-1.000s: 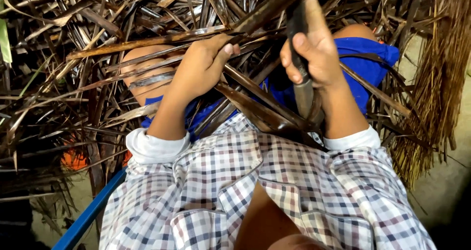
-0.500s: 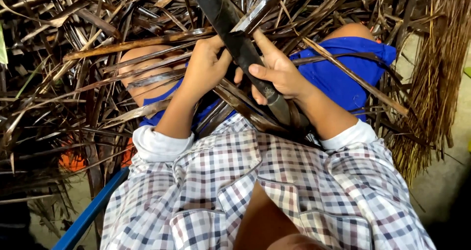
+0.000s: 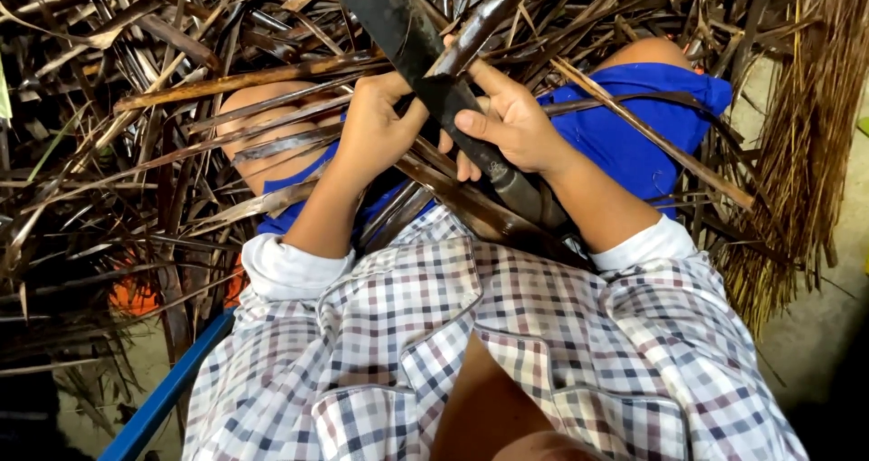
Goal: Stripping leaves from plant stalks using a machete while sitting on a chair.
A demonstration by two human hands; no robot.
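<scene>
Since 0.5 s ago the knife (image 3: 425, 72) has tilted further up; right hand (image 3: 507, 131) clasps it, left hand (image 3: 376, 131) pinches a strip (image 3: 484, 18) at the lap's top edge.

Dry leaf strips (image 3: 181, 144) crowd all sides; dark blade (image 3: 398, 27) crosses above; bare floor (image 3: 815, 334) right.

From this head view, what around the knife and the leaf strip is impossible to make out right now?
- Big knife: the blade tip runs off the top edge of the head view.
- Left hand: its fingertips are curled behind the leaf strip, so the grip point is hidden.
- Right hand: its palm covers part of the knife's handle.
- Orange thing: screened by the dry leaves; its kind is unclear.
</scene>
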